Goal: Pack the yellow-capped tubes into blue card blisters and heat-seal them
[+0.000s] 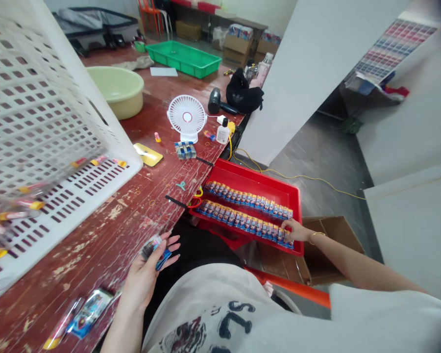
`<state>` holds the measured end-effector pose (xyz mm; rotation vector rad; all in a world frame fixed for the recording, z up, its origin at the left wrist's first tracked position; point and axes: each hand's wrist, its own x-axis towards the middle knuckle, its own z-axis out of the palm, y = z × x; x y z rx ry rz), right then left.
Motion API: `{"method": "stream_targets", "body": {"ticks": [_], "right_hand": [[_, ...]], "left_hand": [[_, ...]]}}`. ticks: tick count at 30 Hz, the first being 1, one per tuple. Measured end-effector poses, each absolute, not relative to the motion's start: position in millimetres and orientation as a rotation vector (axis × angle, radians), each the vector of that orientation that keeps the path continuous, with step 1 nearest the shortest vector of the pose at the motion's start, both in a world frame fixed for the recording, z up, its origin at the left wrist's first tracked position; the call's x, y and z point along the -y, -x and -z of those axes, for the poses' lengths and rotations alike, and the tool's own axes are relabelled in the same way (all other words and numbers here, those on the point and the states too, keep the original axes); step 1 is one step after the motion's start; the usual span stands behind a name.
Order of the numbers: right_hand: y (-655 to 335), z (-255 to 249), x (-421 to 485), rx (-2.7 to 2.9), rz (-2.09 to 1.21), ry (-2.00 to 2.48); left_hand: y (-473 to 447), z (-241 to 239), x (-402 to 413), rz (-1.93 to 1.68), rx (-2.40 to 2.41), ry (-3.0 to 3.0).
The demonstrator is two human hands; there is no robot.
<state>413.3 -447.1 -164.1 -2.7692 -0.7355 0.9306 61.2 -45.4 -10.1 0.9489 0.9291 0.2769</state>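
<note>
The rectangular red plastic tray (260, 182) was one solid colour; the slim blue-and-yellow plastic packs (240, 220) inside it formed stripes, yellow along the far edges. Left of the tray, the brownish-red wooden tabletop (95, 250) was mottled with pale patches. Beyond the tray, the round white plastic fan (187, 117) showed a reddish hub ring. Below the tray, the off-white cloth shirt (191, 289) bore dark lettering.

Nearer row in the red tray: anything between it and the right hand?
Nothing visible. The right hand reaches over the rim of the red tray, and its fingers appear to touch the end of the nearer row of blue-labelled tubes.
</note>
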Motion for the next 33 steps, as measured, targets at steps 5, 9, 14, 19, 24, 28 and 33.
{"method": "stream_targets", "body": {"ticks": [5, 9, 14, 19, 24, 28, 33], "right_hand": [[-413.8, 162.8, 452.6, 0.693, -0.936, 2.758], [-418.0, 161.9, 459.9, 0.669, -0.998, 2.74], [-421.7, 167.5, 459.4, 0.643, -1.116, 2.673], [-423.4, 169.5, 457.6, 0.598, -1.168, 2.603], [-426.8, 165.4, 457.5, 0.548, -1.185, 2.542], [-430.1, 164.0, 457.0, 0.513, -1.166, 2.55], [-430.2, 163.7, 455.4, 0.542, -1.143, 2.613]], "left_hand": [[-60.9, 9.1, 44.9, -0.281, -0.934, -0.941], [-61.8, 9.2, 45.4, -0.27, -0.943, -0.949], [-62.4, 8.8, 45.7, -0.263, -0.945, -0.957], [-63.7, 6.9, 46.6, -0.251, -0.963, -0.959], [-63.4, 10.5, 46.7, -0.248, -0.959, -0.954], [-62.3, 12.2, 46.8, -0.252, -0.953, -0.947], [-62.9, 9.4, 47.6, -0.253, -0.971, -0.941]]}}
